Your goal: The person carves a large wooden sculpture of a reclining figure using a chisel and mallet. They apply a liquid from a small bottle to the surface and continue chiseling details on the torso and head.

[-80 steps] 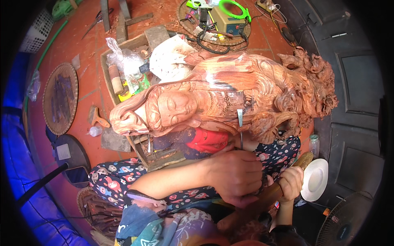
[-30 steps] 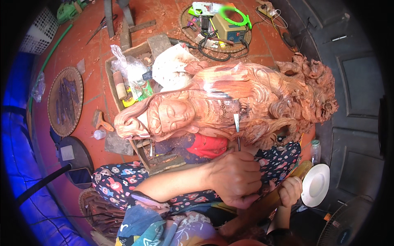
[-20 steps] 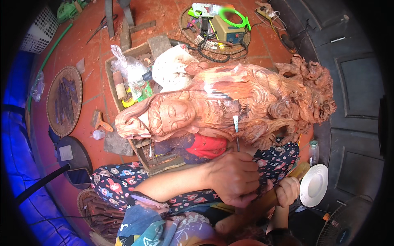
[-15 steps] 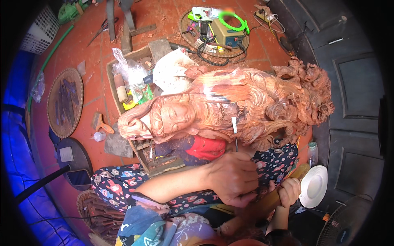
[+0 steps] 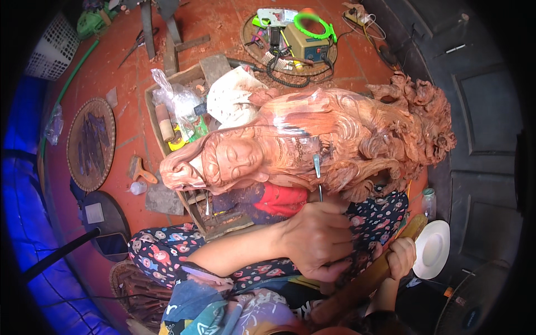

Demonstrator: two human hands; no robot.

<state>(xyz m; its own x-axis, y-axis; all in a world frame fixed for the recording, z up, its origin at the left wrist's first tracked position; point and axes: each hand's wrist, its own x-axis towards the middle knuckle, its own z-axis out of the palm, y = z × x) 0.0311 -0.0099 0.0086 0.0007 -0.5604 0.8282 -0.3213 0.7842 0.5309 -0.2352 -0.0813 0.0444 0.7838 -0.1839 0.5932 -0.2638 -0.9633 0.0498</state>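
The wooden statue [image 5: 312, 139] lies on its side across the person's lap for steady carving. Just below it, the left hand [image 5: 318, 240] has its fingers closed around a chisel [image 5: 317, 170], tip on the wood. The right hand [image 5: 399, 257] grips a wooden mallet [image 5: 368, 279] behind it, ready to strike.

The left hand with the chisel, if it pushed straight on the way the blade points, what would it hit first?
The left hand aims its chisel up at the wooden statue. The blade tip already seems to rest on the carved folds, so the statue comes first, though depth is unclear.
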